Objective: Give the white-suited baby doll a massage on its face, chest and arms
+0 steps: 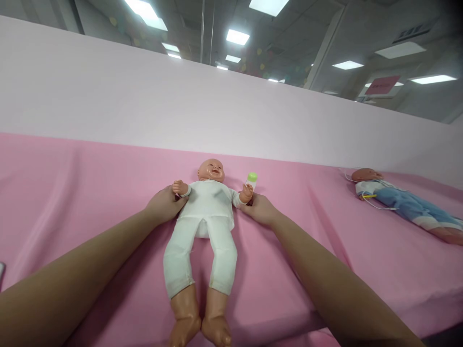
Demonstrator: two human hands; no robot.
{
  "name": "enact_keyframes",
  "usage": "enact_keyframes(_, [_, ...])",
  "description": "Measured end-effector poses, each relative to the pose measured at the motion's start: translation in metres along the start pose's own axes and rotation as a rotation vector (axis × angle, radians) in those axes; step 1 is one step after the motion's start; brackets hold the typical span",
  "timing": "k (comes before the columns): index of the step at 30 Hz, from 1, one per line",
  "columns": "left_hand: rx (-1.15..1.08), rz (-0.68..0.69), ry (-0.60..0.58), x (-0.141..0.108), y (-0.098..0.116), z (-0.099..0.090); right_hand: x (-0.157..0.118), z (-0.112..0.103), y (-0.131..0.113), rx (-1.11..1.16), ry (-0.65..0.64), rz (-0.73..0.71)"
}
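Doll (209, 202) in white clothes lies face up on the pink sheet (282, 270), and both hands are on it! Left hand (164, 205) touches one doll arm, right hand (259, 208) the other, the two well apart; can't tell how tightly the fingers close. Green-capped bottle (251, 180) stands just beside the right hand.

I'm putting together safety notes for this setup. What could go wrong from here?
The green-capped bottle is right beside the right hand, so an outward nudge might knock it.

The left hand and right hand are both at the arms of the doll in white, with neither under its head; lifting it that way could let the head drop back.

The pink cloth has creases, so it might drag if the doll slid.
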State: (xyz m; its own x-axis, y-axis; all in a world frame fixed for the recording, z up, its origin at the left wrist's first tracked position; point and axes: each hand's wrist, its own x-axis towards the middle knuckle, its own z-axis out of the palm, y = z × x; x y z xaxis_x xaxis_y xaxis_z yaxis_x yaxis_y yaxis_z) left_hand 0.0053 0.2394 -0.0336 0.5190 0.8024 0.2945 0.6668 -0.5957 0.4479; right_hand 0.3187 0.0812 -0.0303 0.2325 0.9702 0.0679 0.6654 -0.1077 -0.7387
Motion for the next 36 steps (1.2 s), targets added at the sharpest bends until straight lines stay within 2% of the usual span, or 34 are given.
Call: enact_keyframes(36, [-0.029, 0.008, -0.002, -0.0004, -0.0004, -0.0002, -0.0001, 0.0012, 0.0001, 0.031, -0.01, -0.023])
